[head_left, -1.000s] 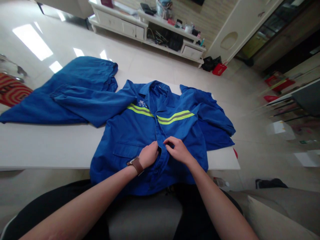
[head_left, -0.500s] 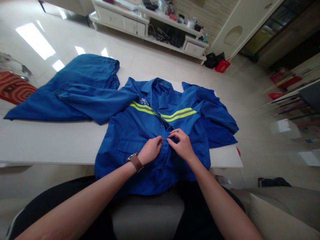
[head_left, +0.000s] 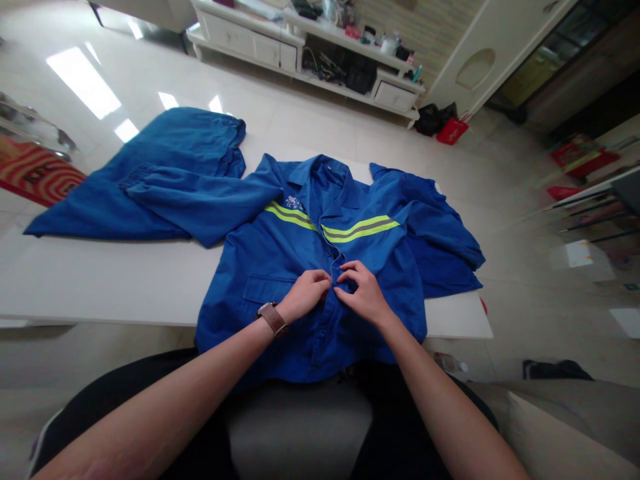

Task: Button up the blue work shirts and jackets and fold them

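Observation:
A blue work jacket (head_left: 285, 247) lies face up, its collar pointing away from me and a yellow-and-grey reflective stripe across its chest. My left hand (head_left: 311, 292), with a brown-strapped watch at the wrist, pinches the jacket's front edge around mid-placket. Facing it from the other side is my right hand (head_left: 364, 292), thumb and curved fingers apart at the placket, blue cloth showing between them. A button (head_left: 329, 254) shows above the hands. Whatever lies under my left fingertips is hidden.
Under the jacket is a white table (head_left: 100, 287). Folded blue clothing (head_left: 185, 137) lies left; more blue cloth (head_left: 440, 267) lies under the right sleeve. A red KFC-marked bag (head_left: 43, 175) stands far left. Beyond the floor is a white cabinet (head_left: 240, 40).
The view has shifted slightly, moving the scene rightward. My hands stay at the placket; the front edge between them now stands up more, and the right thumb has dropped a little from the fingers.

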`<state>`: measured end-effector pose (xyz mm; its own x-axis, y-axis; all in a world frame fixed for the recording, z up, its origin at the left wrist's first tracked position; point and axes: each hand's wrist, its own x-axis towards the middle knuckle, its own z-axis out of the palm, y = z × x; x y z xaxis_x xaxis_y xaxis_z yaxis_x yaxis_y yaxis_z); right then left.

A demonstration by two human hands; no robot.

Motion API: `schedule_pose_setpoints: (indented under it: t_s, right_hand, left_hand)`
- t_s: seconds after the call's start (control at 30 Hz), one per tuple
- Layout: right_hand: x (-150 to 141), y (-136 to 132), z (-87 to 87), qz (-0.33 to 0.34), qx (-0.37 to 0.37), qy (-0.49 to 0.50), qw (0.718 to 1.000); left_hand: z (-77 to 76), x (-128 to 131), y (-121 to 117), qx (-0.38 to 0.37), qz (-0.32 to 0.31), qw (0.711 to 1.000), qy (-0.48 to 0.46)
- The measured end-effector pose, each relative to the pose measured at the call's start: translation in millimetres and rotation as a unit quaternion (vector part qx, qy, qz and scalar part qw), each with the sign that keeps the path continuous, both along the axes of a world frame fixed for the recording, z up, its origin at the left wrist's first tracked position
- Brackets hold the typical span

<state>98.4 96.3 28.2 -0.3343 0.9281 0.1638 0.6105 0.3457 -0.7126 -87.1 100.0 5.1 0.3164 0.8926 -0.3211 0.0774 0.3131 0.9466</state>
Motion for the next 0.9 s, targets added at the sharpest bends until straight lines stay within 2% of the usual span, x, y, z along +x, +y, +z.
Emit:
schedule_pose_setpoints:
  t_s: [0.2, 0.3, 0.5, 0.7, 0.9]
  right_hand:
    - [-3, -2, -4.7, -0.009, 0.03, 0.002, 0.999]
    - [-3, -2, -4.5, 0.0, 0.036, 0.0, 0.999]
    - [-3, -2, -3.2, -0.005, 0.042, -0.009, 0.999]
    - [-3, -2, -5.8, 0.003, 0.036, -0.009, 0.999]
    - [-2, -1, -5.9, 0.017, 0.031, -0.013, 0.999]
  left_hand:
    - [3.7, 1, 1, -0.023, 0.009, 1.0, -0.011]
    - [-0.1, 2, 2, -0.031, 0.015, 0.999, -0.012]
    - [-11.9, 1, 1, 0.003, 0.021, 1.0, 0.023]
    - [-13.8, 2, 2, 0.036, 0.039, 0.999, 0.007]
    - [-17.4, 5, 2, 0.014, 0.061, 0.998, -0.014]
